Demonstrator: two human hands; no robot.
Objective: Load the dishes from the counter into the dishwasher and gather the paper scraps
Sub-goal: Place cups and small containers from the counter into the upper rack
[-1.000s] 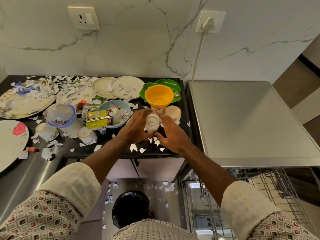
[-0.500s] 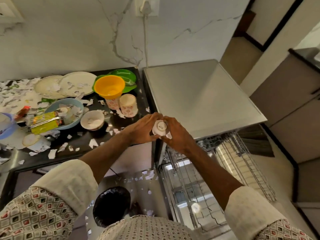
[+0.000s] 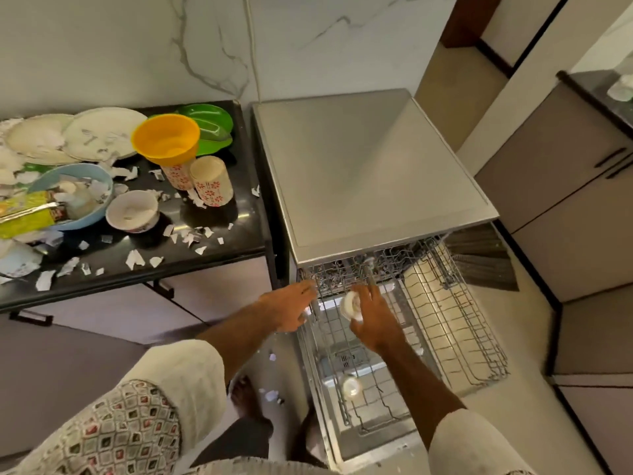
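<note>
Cup [image 3: 350,304], small and white, is gripped in my right hand [image 3: 374,322] at centre frame, above the pulled-out dishwasher rack [image 3: 448,323]. My left hand [image 3: 287,309], fingers loose and holding nothing, is beside the rack's left edge. Paper scraps [image 3: 190,234] litter the counter [image 3: 239,217] at left.

A white marble wall [image 3: 102,46] veined in grey backs the kitchen, a white cable [image 3: 252,46] running down it. Mauve-grey cabinets [image 3: 555,207] with black bar handles [image 3: 611,157] line the right side under a dark worktop [image 3: 592,94]. Matching cupboard fronts [image 3: 113,317] sit below the black counter [image 3: 233,257]. The floor [image 3: 445,87] is pale cream.
</note>
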